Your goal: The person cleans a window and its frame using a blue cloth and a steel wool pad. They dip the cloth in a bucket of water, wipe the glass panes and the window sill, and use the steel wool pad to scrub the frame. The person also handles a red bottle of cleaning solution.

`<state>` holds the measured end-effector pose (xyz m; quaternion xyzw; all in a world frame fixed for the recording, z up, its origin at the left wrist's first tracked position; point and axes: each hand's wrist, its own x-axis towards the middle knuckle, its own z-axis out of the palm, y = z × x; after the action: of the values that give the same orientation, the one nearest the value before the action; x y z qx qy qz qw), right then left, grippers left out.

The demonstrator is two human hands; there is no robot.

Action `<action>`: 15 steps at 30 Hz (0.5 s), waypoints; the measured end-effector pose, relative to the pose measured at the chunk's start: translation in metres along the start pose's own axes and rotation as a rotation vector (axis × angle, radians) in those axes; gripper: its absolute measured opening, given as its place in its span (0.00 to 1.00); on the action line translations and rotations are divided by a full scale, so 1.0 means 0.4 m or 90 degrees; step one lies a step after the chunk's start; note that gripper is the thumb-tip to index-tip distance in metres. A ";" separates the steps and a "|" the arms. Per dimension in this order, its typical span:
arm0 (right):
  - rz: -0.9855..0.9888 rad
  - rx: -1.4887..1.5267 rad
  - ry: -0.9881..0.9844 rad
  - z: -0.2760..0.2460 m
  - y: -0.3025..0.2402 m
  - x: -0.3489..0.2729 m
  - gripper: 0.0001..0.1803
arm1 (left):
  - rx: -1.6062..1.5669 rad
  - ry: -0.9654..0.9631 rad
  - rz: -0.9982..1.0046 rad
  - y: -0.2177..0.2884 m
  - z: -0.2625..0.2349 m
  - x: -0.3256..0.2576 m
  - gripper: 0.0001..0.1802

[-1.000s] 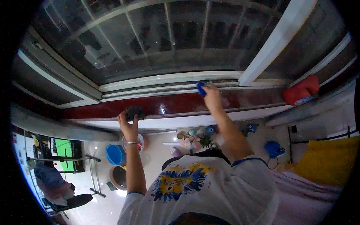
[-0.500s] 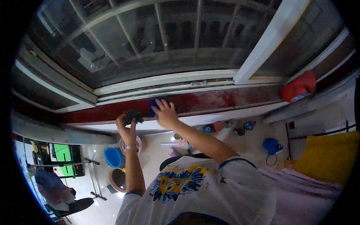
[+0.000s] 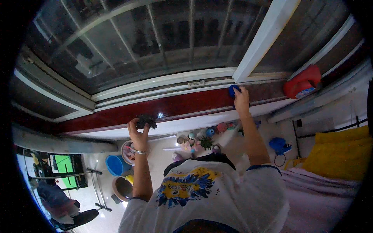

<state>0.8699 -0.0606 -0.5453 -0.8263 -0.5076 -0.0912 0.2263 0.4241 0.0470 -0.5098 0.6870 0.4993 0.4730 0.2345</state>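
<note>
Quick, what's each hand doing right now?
Left hand: closed on a dark rag.
Right hand: pressing a blue sponge on the sill.

left hand [image 3: 139, 134]: grips dark rag [image 3: 146, 120] | right hand [image 3: 241, 99]: presses blue cloth [image 3: 233, 90] on red sill [image 3: 175, 105]

The right hand [image 3: 241, 100] with its blue pad [image 3: 233, 90] has swung back right along the red sill [image 3: 182, 105]: half a second ago it was pressed close beside the left hand, and now it sits well apart from it, near the white window post [image 3: 268, 37].
</note>
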 end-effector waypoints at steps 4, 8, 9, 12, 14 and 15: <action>-0.071 0.019 0.117 0.054 -0.183 0.006 0.18 | 0.025 0.001 -0.027 -0.019 -0.029 -0.024 0.22; -0.121 0.247 0.032 0.138 -0.560 -0.041 0.13 | 0.078 0.023 0.059 -0.075 -0.062 -0.025 0.22; -0.102 0.296 -0.106 0.113 -0.643 -0.056 0.14 | 0.054 0.042 0.065 -0.051 -0.068 -0.022 0.23; -0.274 0.227 -0.058 0.183 -0.691 -0.135 0.13 | 0.024 0.044 -0.009 -0.042 -0.081 -0.016 0.22; -0.315 0.236 0.009 0.202 -0.641 -0.151 0.15 | 0.028 0.037 -0.004 -0.054 -0.081 -0.014 0.22; -0.291 0.253 0.046 0.223 -0.580 -0.156 0.18 | 0.004 0.037 -0.013 -0.045 -0.074 -0.012 0.21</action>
<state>0.6296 0.0199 -0.5822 -0.6268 -0.6798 -0.0682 0.3748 0.3893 0.0452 -0.5131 0.6686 0.5145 0.4886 0.2227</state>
